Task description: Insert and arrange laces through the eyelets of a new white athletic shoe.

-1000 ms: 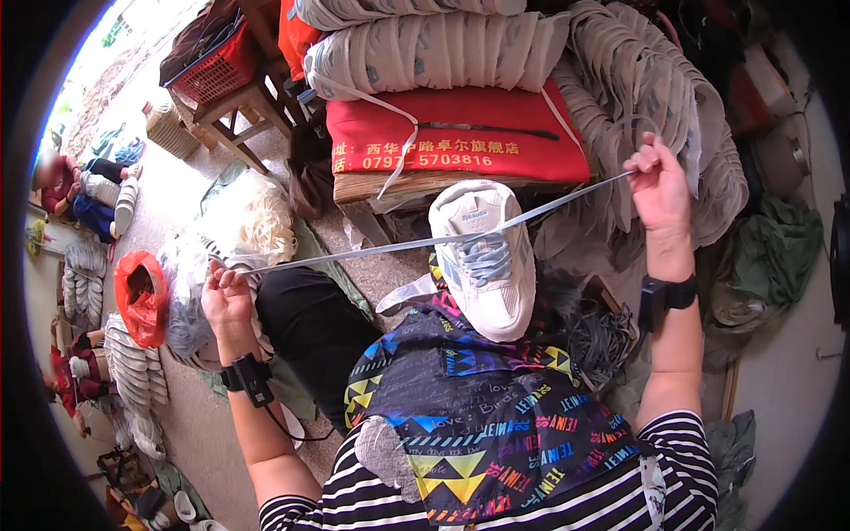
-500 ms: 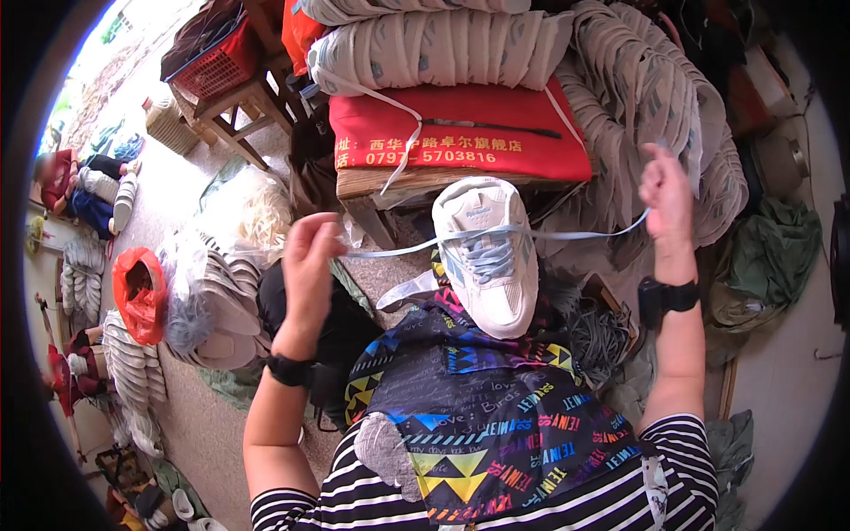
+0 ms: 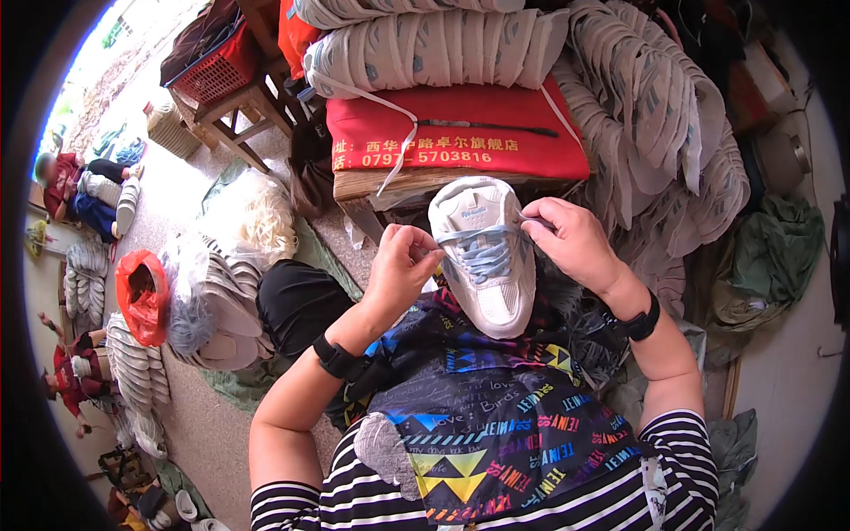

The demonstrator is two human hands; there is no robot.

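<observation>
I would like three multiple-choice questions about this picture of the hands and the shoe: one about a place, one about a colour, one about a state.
1. Where does the white sneaker with pale blue laces rest?
A. on the person's lap, over the patterned dark apron
B. in the red plastic basket
C. on the bare floor

2. What colour is the flat cushion behind the sneaker?
A. green
B. red
C. yellow

3. What are the two hands doing?
A. both lie flat on the knees
B. the left hand and the right hand each pinch the lace at one side of the sneaker
C. only one hand touches the sneaker

Answers:
1. A, the sole end lies on the apron.
2. B, its cover is plainly red.
3. B, the fingers of each hand meet the lace at the sneaker's edges.
</observation>
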